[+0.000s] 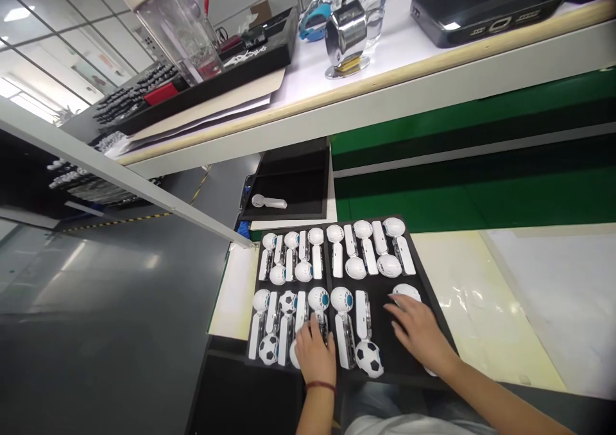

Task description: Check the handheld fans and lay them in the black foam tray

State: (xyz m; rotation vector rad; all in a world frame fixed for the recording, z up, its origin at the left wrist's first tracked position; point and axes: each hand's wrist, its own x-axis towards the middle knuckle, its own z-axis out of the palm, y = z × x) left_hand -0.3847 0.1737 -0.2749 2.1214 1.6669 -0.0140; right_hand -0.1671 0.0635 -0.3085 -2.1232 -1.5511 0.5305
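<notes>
A black tray holds several white handheld devices with round heads and straight handles, laid in alternating directions. Some heads carry a soccer-ball pattern, like the soccer-ball device near the front. My left hand rests at the tray's front middle, fingers apart, over the handle of a device with a blue-centred head. At the tray's right side, my right hand has its fingers spread and covers most of a white device. Its head shows above my fingers; whether they press on it is hidden.
Behind, a second black tray carries one white device. A shelf crosses above, bearing a clear bottle, a shiny metal cup-shaped object and a dark phone case. A white post slants at left.
</notes>
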